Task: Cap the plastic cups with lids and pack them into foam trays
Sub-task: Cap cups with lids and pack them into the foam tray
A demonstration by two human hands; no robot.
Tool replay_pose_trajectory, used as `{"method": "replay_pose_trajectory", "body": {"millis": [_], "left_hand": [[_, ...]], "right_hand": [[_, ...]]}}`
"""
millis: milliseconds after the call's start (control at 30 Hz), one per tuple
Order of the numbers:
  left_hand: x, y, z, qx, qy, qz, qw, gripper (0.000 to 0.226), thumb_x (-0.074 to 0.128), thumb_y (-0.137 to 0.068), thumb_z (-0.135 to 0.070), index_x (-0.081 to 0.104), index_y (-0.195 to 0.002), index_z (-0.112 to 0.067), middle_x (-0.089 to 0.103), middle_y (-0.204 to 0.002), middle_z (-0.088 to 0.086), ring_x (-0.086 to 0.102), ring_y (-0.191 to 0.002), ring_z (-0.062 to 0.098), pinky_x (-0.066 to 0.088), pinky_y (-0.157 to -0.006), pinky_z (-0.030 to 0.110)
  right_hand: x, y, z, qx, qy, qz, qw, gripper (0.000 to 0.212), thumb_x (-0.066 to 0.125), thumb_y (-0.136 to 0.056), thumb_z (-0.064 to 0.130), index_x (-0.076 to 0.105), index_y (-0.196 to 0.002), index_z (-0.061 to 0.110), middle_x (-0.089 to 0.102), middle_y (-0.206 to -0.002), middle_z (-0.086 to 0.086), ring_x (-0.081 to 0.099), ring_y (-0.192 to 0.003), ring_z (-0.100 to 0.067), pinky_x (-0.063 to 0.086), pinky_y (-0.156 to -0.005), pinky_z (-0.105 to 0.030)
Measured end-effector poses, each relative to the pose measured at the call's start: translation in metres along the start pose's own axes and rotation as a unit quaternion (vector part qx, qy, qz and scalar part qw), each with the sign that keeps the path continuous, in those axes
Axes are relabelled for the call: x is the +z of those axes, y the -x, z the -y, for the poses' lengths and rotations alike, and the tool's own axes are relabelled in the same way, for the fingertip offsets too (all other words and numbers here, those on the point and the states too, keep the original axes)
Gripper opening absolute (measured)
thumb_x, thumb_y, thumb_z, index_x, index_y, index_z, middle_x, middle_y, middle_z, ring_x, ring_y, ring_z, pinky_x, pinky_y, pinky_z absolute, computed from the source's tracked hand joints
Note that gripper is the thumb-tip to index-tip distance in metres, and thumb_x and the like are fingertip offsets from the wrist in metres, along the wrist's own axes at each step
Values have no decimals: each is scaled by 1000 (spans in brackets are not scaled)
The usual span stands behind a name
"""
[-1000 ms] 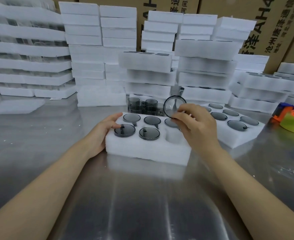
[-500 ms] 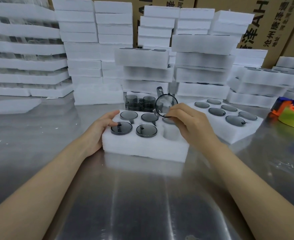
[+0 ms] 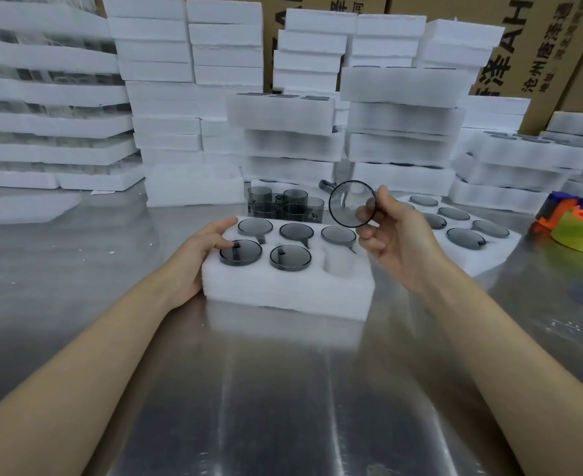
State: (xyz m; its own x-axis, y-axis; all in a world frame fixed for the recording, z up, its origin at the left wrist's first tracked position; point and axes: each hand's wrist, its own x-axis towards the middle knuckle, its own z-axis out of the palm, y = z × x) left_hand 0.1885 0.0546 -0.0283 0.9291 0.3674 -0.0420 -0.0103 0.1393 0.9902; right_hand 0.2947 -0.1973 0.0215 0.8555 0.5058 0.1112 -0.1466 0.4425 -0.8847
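A white foam tray (image 3: 283,290) sits on the steel table in front of me. Several of its holes hold capped grey plastic cups (image 3: 290,257); the near right hole (image 3: 340,262) is empty. My left hand (image 3: 197,255) rests on the tray's left end, fingers touching the near left cup's lid (image 3: 241,252). My right hand (image 3: 396,242) pinches a clear round lid (image 3: 350,203) by its edge and holds it upright above the tray's right end. Several uncapped grey cups (image 3: 284,206) stand just behind the tray.
A second foam tray (image 3: 489,255) with capped cups lies to the right. Tall stacks of foam trays (image 3: 400,87) and cardboard boxes (image 3: 537,46) wall the back. A tape dispenser with green tape (image 3: 578,230) sits at the far right.
My right hand has lifted off the tray and moved up and right with the lid, uncovering the far right capped cup. The left hand has stayed on the tray.
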Motion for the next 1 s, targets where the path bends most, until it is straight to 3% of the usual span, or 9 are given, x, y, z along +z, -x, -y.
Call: {"method": "replay_pose_trajectory", "body": {"millis": [100, 200, 367, 500, 667, 767, 867, 1000], "left_hand": [[0, 0, 0, 3, 0, 1, 1000, 49, 41, -87, -3, 56, -129, -24, 68, -117, -5, 70, -89, 10, 52, -67, 24], [-1, -1, 1, 4, -2, 4, 1000, 49, 41, -87, -3, 56, -129, -23, 68, -117, -4, 69, -92, 12, 53, -70, 25], [-1, -2, 1, 5, -6, 2, 1000, 47, 41, -86, -2, 58, -124, -25, 74, -101, -8, 71, -87, 10, 54, -65, 21], [-1, -1, 1, 7, -1, 5, 1000, 45, 41, -87, -2, 59, -120, -25, 75, -97, -8, 71, -84, 9, 54, -60, 18], [-1, -1, 1, 7, -1, 0, 1000, 46, 41, -87, -3, 59, -123, -26, 74, -97, -7, 71, -84, 9, 54, -62, 19], [0, -2, 2, 9, -2, -1, 1000, 47, 41, -87, -2, 58, -125, -24, 73, -101, -6, 71, -84, 9, 54, -63, 19], [-1, -3, 2, 10, -3, -1, 1000, 47, 41, -87, -2, 58, -125, -24, 72, -102, -7, 71, -83, 9, 54, -61, 19], [-1, -4, 2, 11, -7, 4, 1000, 47, 41, -87, -3, 58, -125, -25, 73, -100, -8, 71, -85, 9, 53, -65, 21]], "right_hand": [[-2, 0, 0, 12, 5, 11, 1000, 29, 45, -99, 28, 52, -75, 15, 58, -60, 3, 42, -42, -9, 25, -34, -15], [-2, -1, -2, -77, 156, -7, 985, 27, 54, -95, 26, 52, -69, 20, 54, -57, 7, 38, -44, -7, 27, -39, -15], [-5, 6, -10, -258, 402, 41, 878, 23, 68, -87, 16, 57, -67, 21, 51, -56, 11, 40, -53, -8, 32, -53, -16], [-5, 12, -11, -306, 559, 61, 768, 24, 75, -81, 20, 57, -67, 29, 50, -52, 19, 40, -48, -3, 27, -51, -12], [-6, 16, -4, -345, 674, 74, 649, 23, 67, -81, 37, 65, -70, 17, 60, -61, 10, 46, -54, 4, 30, -56, -15], [-4, 17, -4, -352, 685, 91, 632, 26, 60, -79, 39, 68, -70, 16, 61, -61, 7, 46, -56, -7, 31, -55, -18], [-4, 16, -6, -346, 694, 97, 623, 24, 67, -80, 37, 67, -66, 17, 54, -56, 10, 45, -54, -9, 31, -56, -25], [-8, 13, -5, -277, 714, 125, 631, 38, 73, -80, 34, 48, -53, 26, 44, -48, 11, 41, -52, -14, 29, -57, -27]]}}
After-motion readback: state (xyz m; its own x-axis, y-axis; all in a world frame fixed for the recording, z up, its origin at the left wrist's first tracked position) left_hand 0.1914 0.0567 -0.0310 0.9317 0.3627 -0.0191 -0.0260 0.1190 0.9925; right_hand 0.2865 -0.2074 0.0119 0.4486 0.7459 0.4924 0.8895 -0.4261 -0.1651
